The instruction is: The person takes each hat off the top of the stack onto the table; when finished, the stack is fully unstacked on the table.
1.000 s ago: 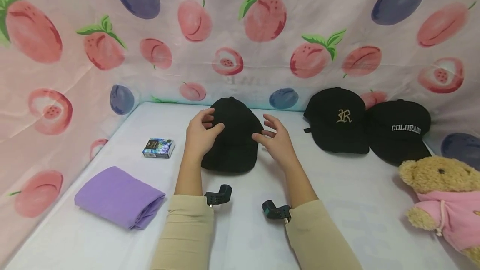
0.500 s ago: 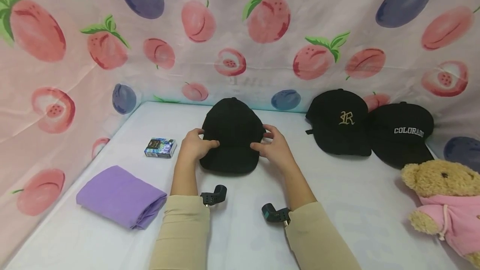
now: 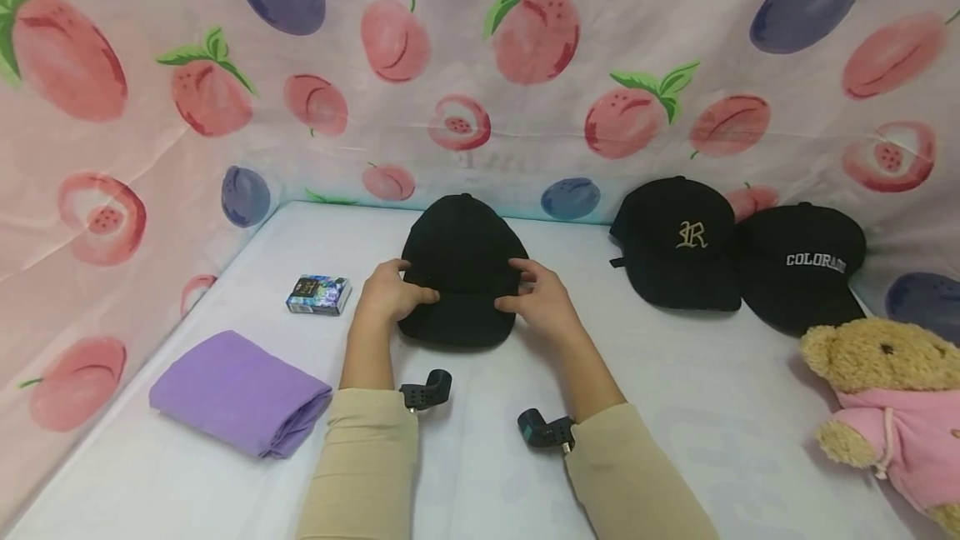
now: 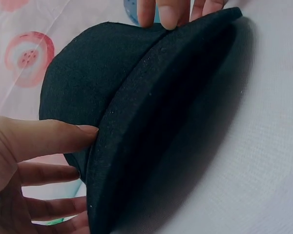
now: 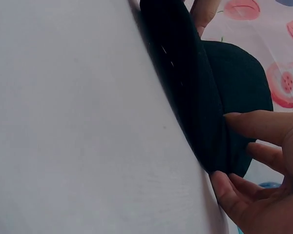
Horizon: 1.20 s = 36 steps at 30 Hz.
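A plain black baseball cap (image 3: 463, 252) sits on the white-covered table, its brim facing the person. The left hand (image 3: 390, 294) grips it at the left; its thumb (image 4: 71, 136) lies along the seam where crown meets brim, the other fingers being at the side edge. Opposite, the right hand (image 3: 542, 298) holds the cap's right side. In the right wrist view its thumb (image 5: 256, 124) presses near the brim seam, and its fingertips (image 5: 222, 185) touch the cap's lower edge. The cap's underside and back are hidden in the head view.
A small patterned box (image 3: 318, 295) and a folded purple cloth (image 3: 240, 394) lie at the left. Two more black caps, one with a gold letter (image 3: 675, 248) and one marked COLORADO (image 3: 802, 265), stand back right. A teddy bear (image 3: 885, 407) in pink lies right. Fruit-print fabric (image 3: 420, 48) hangs behind.
Both hands have come down from beside the crown to the sides near the brim and taken hold there. The cap stays in about the same place.
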Tool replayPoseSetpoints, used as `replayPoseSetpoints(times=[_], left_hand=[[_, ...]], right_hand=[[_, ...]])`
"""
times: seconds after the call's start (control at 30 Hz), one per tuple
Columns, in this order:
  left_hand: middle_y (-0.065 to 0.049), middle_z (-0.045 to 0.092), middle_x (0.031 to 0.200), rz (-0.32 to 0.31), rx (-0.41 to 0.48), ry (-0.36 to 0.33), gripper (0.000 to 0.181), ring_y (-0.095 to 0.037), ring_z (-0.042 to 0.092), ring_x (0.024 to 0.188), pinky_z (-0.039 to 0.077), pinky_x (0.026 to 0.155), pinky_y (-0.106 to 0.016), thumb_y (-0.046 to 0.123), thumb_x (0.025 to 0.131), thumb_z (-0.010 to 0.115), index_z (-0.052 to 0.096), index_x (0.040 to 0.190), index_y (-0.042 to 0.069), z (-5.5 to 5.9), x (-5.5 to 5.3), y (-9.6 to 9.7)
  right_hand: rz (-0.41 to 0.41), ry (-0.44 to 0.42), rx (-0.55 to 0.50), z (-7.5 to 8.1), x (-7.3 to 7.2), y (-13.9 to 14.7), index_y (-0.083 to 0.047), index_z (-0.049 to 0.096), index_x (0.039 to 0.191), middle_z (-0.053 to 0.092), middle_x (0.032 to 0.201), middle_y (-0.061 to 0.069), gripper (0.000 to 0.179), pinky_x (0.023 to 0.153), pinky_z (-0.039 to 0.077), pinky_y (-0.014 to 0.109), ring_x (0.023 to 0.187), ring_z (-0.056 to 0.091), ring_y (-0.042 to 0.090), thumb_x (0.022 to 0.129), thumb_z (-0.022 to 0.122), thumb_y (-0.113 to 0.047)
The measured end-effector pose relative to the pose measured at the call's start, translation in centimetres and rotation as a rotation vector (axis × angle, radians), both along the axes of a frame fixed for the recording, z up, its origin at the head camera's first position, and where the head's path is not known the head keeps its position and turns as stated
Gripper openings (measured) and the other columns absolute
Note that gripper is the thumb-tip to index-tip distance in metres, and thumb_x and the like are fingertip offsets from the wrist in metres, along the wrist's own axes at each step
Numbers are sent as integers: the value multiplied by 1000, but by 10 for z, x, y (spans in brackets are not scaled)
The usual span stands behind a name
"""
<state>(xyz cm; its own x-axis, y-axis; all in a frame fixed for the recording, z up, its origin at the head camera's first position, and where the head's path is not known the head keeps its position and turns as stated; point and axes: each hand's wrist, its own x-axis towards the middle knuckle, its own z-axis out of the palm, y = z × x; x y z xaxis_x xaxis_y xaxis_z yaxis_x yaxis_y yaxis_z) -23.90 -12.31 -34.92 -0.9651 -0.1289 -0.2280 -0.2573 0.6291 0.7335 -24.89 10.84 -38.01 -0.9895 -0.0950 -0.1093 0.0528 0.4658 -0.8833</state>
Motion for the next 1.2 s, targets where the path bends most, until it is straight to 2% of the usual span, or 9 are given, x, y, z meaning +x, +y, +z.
replayPoseSetpoints(times=[0.63,0.9,1.2], left_hand=[[-27,38,161,-3,-12,51,78,-42,34,151,30,124,-55,20,91,75,39,156,-1,9,0,9],[-26,38,161,-9,-11,94,79,-41,34,151,31,123,-55,20,91,75,37,157,-1,14,3,11],[-24,36,163,-17,18,120,80,-40,32,153,30,123,-56,20,90,75,37,158,1,30,7,13]], right_hand=[[-34,26,-101,5,2,-2,-23,45,156,39,160,17,80,111,46,52,139,51,36,86,77,-2],[-59,46,-86,8,2,-1,-26,46,156,40,159,15,81,98,48,46,123,52,32,85,78,-4],[-70,50,-121,22,2,3,-31,46,156,41,160,10,81,101,49,47,127,51,31,86,78,-5]])
